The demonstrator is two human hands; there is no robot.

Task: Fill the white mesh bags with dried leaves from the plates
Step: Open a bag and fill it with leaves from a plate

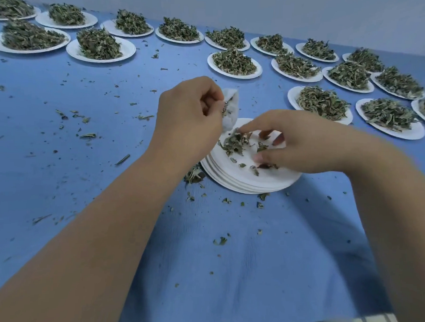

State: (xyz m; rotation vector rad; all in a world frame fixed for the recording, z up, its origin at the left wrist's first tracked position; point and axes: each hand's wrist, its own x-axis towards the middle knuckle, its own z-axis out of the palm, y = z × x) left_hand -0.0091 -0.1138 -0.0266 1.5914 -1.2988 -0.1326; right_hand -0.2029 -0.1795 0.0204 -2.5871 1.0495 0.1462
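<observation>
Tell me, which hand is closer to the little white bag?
Left. The left hand pinches the white mesh bag itself; the right hand is beside it, fingers down among leaves on the stacked plates.

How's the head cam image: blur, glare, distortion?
Head view: flat, even light, no glare, only faint shadows by the stacked plates; right hand slightly motion-blurred; left hand and mesh bag fairly sharp; wide-angle lens bends the rows of far plates; bottom right corner smeared.
</observation>
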